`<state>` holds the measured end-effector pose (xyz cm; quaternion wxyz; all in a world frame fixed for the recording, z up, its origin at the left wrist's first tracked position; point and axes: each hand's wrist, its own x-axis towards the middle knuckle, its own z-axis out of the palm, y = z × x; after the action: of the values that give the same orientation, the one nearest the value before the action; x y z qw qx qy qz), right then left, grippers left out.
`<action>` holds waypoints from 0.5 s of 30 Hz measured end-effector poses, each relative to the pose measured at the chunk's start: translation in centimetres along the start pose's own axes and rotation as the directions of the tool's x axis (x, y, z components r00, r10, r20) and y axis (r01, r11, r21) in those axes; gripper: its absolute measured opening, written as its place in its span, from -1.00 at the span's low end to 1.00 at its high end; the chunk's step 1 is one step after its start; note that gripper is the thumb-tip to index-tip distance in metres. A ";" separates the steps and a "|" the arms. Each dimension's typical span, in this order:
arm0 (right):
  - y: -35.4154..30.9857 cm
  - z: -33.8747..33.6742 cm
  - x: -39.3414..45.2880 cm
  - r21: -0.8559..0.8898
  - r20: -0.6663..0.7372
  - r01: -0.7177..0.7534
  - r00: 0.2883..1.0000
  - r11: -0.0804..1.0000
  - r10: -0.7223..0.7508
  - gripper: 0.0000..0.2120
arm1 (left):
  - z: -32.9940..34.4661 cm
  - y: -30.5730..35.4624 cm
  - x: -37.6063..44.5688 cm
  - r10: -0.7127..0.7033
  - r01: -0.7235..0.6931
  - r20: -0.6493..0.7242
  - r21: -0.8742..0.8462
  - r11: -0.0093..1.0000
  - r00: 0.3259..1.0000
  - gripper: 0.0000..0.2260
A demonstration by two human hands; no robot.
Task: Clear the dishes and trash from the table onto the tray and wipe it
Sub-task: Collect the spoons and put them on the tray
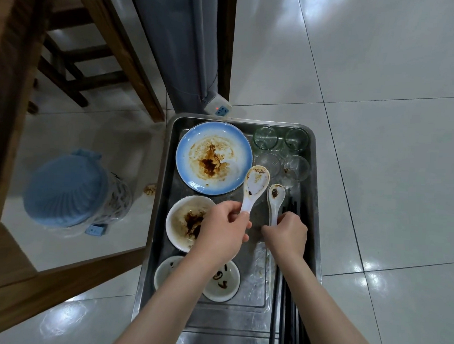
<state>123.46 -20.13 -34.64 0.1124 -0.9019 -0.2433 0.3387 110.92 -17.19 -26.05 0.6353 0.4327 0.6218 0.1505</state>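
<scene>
A steel tray [242,317] holds the dirty dishes. At its far left lies a blue-rimmed plate [213,158] smeared with brown sauce. Below it sit a stained white bowl [183,222] and two small white dishes [224,282], partly hidden by my left forearm. Several clear glasses [281,151] stand at the far right. Black chopsticks [284,319] lie along the right side. My left hand [223,229] pinches the handle of a large white spoon [255,184] above the tray. My right hand [287,235] grips a smaller white spoon [275,200].
The wooden table [5,107] edge runs down the left, with chair legs [68,66] behind it. A bin with a blue bag [67,189] stands on the tiled floor, food crumbs [150,189] beside it. A white power strip [218,108] lies just beyond the tray.
</scene>
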 end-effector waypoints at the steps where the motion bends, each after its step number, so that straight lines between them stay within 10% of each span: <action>1: 0.1 -0.1 0.0 -0.006 -0.002 0.006 1.000 1.000 -0.006 -0.83 | 0.1 0.0 0.0 -0.005 0.005 0.002 -0.002 1.000 1.000 -0.89; 15: 0.5 -1.4 0.5 -0.084 -0.012 0.043 0.999 0.996 -0.044 -0.75 | 0.4 0.1 0.5 -0.065 0.065 -0.017 -0.010 0.998 0.998 -0.86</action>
<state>124.88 -20.36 -34.02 0.0835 -0.9026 -0.2762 0.3194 111.44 -16.93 -26.39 0.6366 0.4078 0.6402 0.1365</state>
